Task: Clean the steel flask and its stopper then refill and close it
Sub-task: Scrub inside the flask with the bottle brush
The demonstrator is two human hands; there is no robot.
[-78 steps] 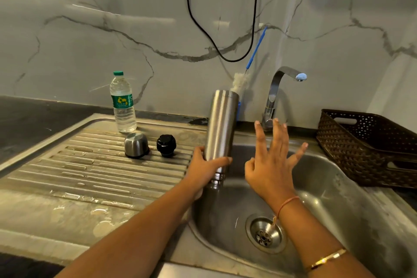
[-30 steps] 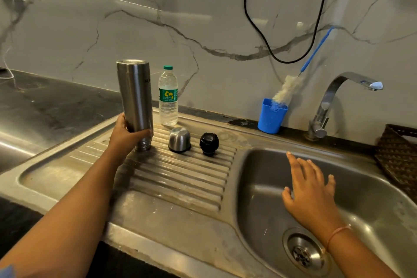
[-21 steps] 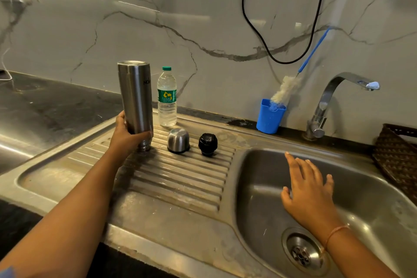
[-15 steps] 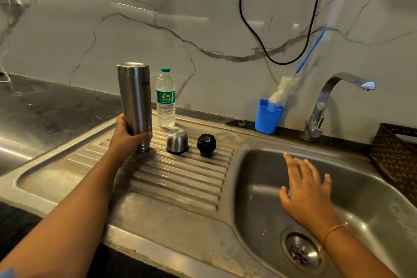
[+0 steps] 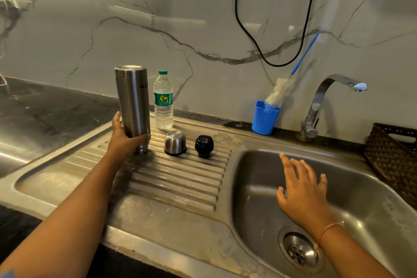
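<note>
Steel flask (image 5: 133, 101) upside down, mouth at the drainboard (image 5: 180, 178), my left hand (image 5: 123, 140) curling its fingers round it; right hand (image 5: 302, 194) spread wide over the sink (image 5: 259, 165); blue cup (image 5: 264, 119) holds a brush (image 5: 279, 90)

A kitchen: steel sink (image 5: 255, 178), tap (image 5: 320, 97), ribbed drainboard (image 5: 176, 178), marble-look wall (image 5: 158, 7).

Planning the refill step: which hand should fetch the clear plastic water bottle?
Right, probably. The left hand grips the cylindrical steel flask, standing mouth-down on the ribbed steel drainboard. The right hand is open over the sink basin, holding nothing, though the clear plastic water bottle stands nearer the left.
</note>
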